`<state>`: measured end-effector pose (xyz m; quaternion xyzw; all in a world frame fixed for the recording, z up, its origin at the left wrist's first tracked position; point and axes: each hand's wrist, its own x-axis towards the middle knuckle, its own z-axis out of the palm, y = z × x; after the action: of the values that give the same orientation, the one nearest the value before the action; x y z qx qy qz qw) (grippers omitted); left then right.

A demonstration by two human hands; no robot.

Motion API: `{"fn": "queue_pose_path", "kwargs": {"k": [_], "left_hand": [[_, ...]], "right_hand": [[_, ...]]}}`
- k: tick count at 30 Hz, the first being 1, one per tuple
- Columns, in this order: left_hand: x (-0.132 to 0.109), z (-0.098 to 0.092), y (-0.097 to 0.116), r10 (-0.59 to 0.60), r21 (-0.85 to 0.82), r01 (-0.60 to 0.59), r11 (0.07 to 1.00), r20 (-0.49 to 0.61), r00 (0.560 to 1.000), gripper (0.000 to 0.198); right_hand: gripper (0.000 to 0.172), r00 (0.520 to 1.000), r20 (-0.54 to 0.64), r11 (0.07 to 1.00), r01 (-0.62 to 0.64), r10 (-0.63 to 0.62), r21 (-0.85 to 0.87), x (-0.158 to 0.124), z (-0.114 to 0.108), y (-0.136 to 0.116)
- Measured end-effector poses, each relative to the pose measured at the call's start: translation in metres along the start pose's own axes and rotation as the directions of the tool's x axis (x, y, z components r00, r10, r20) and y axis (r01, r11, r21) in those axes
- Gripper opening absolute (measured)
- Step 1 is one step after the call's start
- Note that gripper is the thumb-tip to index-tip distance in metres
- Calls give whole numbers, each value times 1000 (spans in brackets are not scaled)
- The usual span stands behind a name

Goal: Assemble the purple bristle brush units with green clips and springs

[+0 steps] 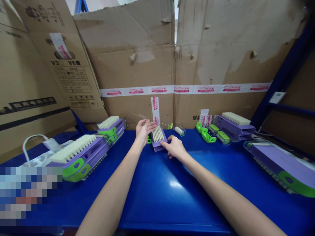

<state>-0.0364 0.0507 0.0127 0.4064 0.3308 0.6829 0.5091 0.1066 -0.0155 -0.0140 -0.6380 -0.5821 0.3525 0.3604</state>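
A purple block with cream bristles point(157, 135) on its upper face rests near the middle of the blue table, bristles up. My right hand point(175, 147) grips its near right corner, thumb on top and fingers curled at the side. At its far left edge is my left hand point(144, 131), fingers stretched out over the bristle tips. A small green part point(149, 139) shows partly between my left hand and the block. Just behind the bristles lies a clear piece with a green end point(170, 126), mostly hidden. A clear case with a cream roller point(179, 131) lies to the right.
Stacked purple bristle blocks with green ends point(81, 154) stand at left, with another stack point(112, 127) behind. At right are green-ended clear parts point(215, 132), a purple stack point(235, 126) and a large purple piece point(283, 160). A white plug and cable point(50, 144) lie far left. Cardboard point(137, 65) walls the back.
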Motion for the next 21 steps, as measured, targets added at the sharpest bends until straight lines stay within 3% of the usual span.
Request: {"fn": "queue_pose_path", "kwargs": {"k": [4,8,12,14,17,21], "left_hand": [[0,3,-4,26,15,-26,1000,16,1000,23],[-2,4,-5,19,20,-20,1000,27,999,29],[-4,4,-4,-14,49,11,999,49,999,32],[-5,4,-3,-27,80,22,997,61,998,32],[-5,2,-1,-27,112,14,994,117,993,32],[-5,-1,1,-27,127,1,992,207,978,38]], "right_hand": [[50,987,-142,997,72,-69,14,2,-11,-1],[56,918,-330,963,258,-220,77,6,-25,1],[52,895,-232,859,435,-381,271,13,-34,9],[51,908,-179,818,419,-379,394,15,-36,11],[50,947,-167,773,319,-273,549,17,-39,10],[31,980,-58,690,177,-193,702,15,-46,9]]}}
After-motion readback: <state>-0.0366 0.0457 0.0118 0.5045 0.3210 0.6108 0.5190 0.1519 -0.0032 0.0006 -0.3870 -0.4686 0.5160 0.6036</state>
